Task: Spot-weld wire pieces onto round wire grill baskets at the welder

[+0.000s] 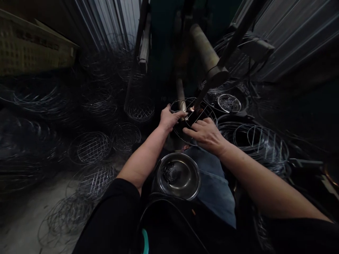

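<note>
A round wire rack (212, 112) with a few straight bars is held up in front of me, under a machine's rod-like electrodes (181, 92). On its left side my left hand (169, 118) grips it, thumb reaching inward toward the bars. My right hand (206, 134) has its fingers curled at the near right part of the rack. What sits between the fingertips is too small to make out. Below, on my lap, rests a steel bowl (189, 190) with a small heap of short dark wire pieces (170, 173) in it.
Stacks of round wire racks (94, 147) cover the floor at left. At right lie wire hoops (239, 135) with a grid on top and a dish of small metal pieces (229, 103). A thick metal cylinder (208, 49) hangs above my hands. A yellow crate (37, 46) stands upper left.
</note>
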The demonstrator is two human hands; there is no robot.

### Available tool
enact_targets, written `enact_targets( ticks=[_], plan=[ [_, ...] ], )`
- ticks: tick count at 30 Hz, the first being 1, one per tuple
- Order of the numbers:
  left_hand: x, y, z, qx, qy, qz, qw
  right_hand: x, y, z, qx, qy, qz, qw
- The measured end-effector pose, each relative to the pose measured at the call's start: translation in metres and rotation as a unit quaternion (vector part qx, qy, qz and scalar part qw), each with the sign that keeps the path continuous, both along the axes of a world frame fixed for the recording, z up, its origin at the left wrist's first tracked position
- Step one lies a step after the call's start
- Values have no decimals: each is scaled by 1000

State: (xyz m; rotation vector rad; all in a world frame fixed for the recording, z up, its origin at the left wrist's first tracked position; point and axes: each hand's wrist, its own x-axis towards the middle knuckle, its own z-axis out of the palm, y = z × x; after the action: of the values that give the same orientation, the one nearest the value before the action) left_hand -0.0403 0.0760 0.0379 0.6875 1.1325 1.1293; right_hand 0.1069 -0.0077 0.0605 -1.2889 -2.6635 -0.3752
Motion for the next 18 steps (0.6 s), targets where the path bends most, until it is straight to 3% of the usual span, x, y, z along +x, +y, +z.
enact_targets(
  ticks=[3,5,7,9,11,13,15,18],
  plan=[
    [7,4,-5,47,16,1,999,17,-6,-13,19,121,-78,989],
    [8,2,-8,43,-3,9,999,30,-11,-26,74,258,-192,944],
    [5,-4,-11,28,-45,6,999,42,-16,-38,122,422,-314,842],
    [3,-10,-11,21,-82,5,996,50,-19,-45,55,589,-377,713],
    [3,-14,-9,22,-100,18,995,52,-19,-45,-86,715,-364,590],
    [5,-19,-6,24,-109,28,993,51,-17,-37,-157,784,-330,502],
    [6,-24,-2,32,-116,17,993,48,-14,-25,-109,816,-323,467],
    [4,-31,4,36,-97,-15,995,43,-7,-13,-42,824,-318,468]
  ],
)
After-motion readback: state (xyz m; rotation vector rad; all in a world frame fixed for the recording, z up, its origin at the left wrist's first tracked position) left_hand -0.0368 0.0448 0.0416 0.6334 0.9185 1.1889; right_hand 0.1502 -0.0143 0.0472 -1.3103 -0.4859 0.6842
